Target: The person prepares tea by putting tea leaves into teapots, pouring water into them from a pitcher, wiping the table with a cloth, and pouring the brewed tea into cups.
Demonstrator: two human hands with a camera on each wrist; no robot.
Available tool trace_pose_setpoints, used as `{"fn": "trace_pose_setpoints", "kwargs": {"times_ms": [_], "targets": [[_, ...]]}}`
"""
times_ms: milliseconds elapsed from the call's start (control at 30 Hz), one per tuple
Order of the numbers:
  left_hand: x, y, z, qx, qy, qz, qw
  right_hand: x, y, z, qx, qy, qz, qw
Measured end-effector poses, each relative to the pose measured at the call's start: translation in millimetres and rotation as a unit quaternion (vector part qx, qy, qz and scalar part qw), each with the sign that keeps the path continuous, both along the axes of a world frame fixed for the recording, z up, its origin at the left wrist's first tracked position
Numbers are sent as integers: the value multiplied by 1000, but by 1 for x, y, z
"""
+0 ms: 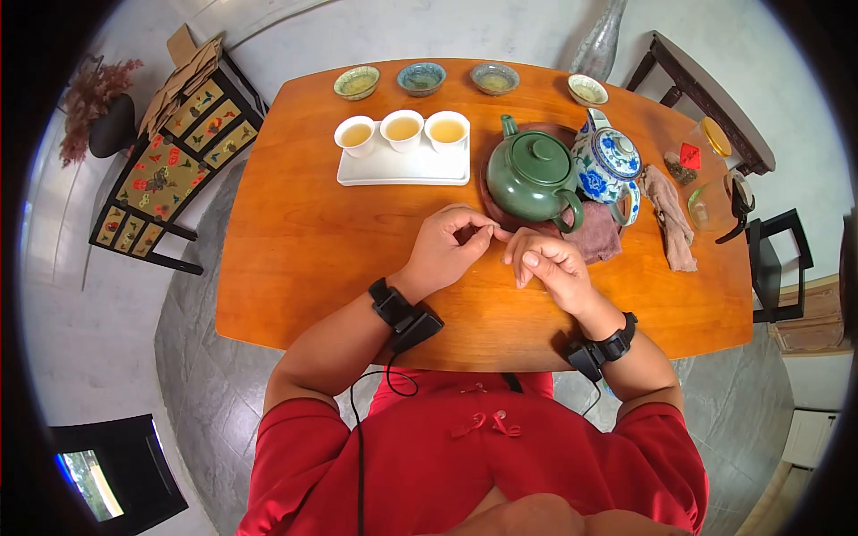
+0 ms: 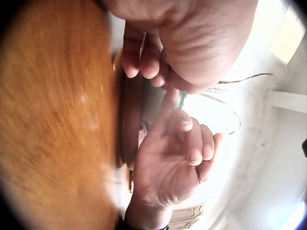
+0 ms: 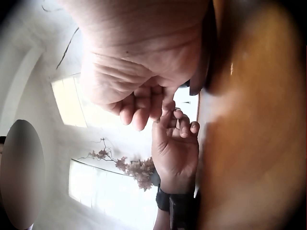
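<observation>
My left hand [image 1: 451,246] is over the table's near half, its fingers loosely bent and thumb near the index finger. Beside it, my right hand [image 1: 550,263] has loosely curled fingers, and its index finger reaches to the left fingertips. In the left wrist view the right hand [image 2: 168,163] shows its palm, its index finger partly hidden behind the left hand. The left hand [image 3: 175,153] appears below the right fingers in the right wrist view. No object shows in either hand. Just beyond the hands stands a green teapot [image 1: 534,183].
A white tray [image 1: 402,171] bears three filled white cups. A blue-and-white teapot [image 1: 608,165] stands beside the green one, near a folded brown cloth [image 1: 594,234] and another cloth [image 1: 668,219]. Several small bowls line the far edge; a glass jar [image 1: 697,156] is at right.
</observation>
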State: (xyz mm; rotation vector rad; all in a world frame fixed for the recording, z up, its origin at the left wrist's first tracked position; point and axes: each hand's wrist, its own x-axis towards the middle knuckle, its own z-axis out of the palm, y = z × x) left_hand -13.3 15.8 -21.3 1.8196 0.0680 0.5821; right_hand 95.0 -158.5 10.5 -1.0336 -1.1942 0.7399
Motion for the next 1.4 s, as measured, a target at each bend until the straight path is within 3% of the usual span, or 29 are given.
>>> {"fn": "trace_pose_setpoints", "kwargs": {"times_ms": [233,400,800,900,933,1033,1400], "targets": [[-2,-1,3,-37,-1,51,998,3,2,-6,-6,4,-16,1000],[-2,-6,8,-131,-33,-48,990,2,-1,-12,-45,65,-8,997],[-7,1,5,-156,-26,-108,982,-3,-1,-6,-91,84,40,992],[-10,-3,7,-75,0,-83,994,-2,-3,-11,-100,80,43,991],[-9,-2,8,2,-14,-59,998,-3,-3,-11,-110,90,50,989],[-9,1,7,58,-21,-53,997,-2,-4,-11,-122,99,67,985],[-13,0,13,109,6,-64,992,0,-2,-14,-131,119,103,979]]}}
